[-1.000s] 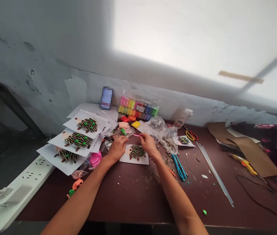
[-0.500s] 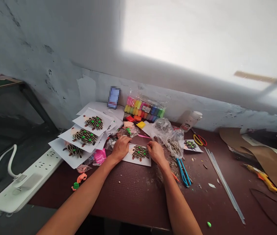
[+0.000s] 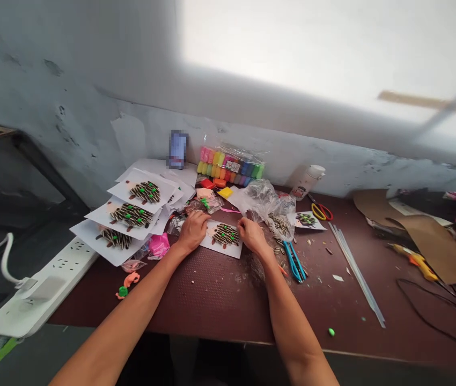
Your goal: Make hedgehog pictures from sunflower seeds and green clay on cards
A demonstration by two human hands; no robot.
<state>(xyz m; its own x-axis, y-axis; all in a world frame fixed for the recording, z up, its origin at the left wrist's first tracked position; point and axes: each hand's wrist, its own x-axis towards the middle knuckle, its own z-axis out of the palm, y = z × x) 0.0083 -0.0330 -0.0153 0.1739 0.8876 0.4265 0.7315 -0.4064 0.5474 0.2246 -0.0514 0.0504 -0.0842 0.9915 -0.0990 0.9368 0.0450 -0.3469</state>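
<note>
A white card (image 3: 220, 251) lies on the table between my hands, bearing a hedgehog (image 3: 225, 234) made of striped sunflower seeds with green clay dots. My left hand (image 3: 193, 230) is closed at the card's upper left edge. At its upper right edge, my right hand (image 3: 252, 234) is closed too, with its fingertips partly hidden. Beside my right hand, a clear plastic bag (image 3: 266, 198) holds more seeds. Several similar hedgehog cards (image 3: 103, 252) are stacked to the left. A smaller seed card (image 3: 308, 221) rests to the right of the bag.
Colourful clay packs (image 3: 232, 166) lean on the wall near a phone (image 3: 177, 150). Rightward are a white bottle (image 3: 308, 181), scissors (image 3: 321, 210), a blue-handled cutter (image 3: 294, 261), glue sticks (image 3: 357, 273) and a yellow glue gun (image 3: 417, 261). A power strip (image 3: 43, 287) runs along the left edge.
The whole view has shifted, so the table's things appear a little higher and further left. Both hands stay at the card's edges.
</note>
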